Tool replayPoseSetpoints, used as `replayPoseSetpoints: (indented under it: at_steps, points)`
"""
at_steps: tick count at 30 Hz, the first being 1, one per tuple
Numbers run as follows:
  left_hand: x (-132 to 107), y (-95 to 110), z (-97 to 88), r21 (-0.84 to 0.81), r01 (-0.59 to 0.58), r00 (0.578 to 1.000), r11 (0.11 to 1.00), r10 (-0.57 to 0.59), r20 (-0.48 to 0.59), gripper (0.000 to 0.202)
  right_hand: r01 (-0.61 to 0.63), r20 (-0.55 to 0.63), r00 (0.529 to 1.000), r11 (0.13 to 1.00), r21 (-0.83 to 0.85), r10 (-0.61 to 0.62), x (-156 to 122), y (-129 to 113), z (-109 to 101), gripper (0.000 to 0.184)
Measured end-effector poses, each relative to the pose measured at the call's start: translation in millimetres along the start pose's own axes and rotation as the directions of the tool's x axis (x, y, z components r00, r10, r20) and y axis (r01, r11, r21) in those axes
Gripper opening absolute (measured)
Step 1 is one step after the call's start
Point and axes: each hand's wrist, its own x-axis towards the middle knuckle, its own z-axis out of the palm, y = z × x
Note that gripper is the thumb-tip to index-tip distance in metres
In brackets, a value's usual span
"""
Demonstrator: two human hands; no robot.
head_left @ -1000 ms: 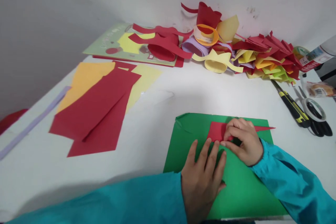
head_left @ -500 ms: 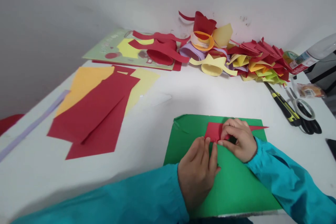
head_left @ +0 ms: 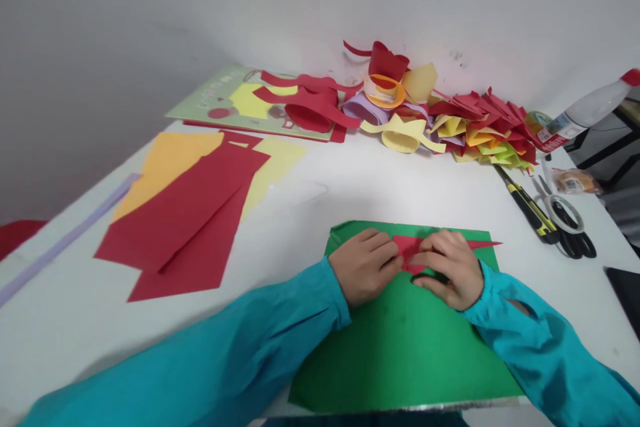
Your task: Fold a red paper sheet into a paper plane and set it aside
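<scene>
A small red paper piece (head_left: 411, 248) with a long pointed tip toward the right lies on a green sheet (head_left: 400, 340) in front of me. My left hand (head_left: 364, 265) has its fingers curled over the left end of the red piece. My right hand (head_left: 447, 267) pinches its middle, fingers pressed together on it. Both hands hide most of the red paper; only a patch between them and the pointed tip show. Both arms wear teal sleeves.
Red, orange and yellow sheets (head_left: 185, 200) lie to the left. A heap of curled and folded paper pieces (head_left: 440, 120) sits along the wall. A utility knife (head_left: 527, 207), scissors (head_left: 570, 230), tape ring (head_left: 564, 212) and a bottle (head_left: 585, 110) are at right.
My left hand moved from lying flat on the green sheet up onto the left end of the red piece, fingers curling closed. The right hand stayed on the paper.
</scene>
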Motion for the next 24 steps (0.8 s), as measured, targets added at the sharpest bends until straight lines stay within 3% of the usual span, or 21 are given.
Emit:
replayPoseSetpoints:
  at_steps: [9,15,21,24]
  points:
    - [10,1,-9.4,-0.128,0.072,0.996,0.989,-0.079,-0.05,0.019,0.028,-0.205,0.978,0.994,-0.104,-0.049,2,-8,7,0.016]
    - [14,6,-11.7,-0.247,0.141,0.983,0.959,-0.165,-0.077,0.023,0.11,-0.225,0.966,0.989,-0.101,-0.13,3,-8,5,0.015]
    - [18,6,-16.3,-0.303,0.189,0.979,0.934,-0.205,-0.021,0.032,0.087,-0.217,0.969,0.985,-0.147,-0.118,6,-13,4,0.008]
    - [19,6,-15.9,-0.353,0.19,0.977,0.916,-0.213,-0.025,0.026,0.082,-0.199,0.973,0.982,-0.173,-0.116,7,-16,2,0.008]
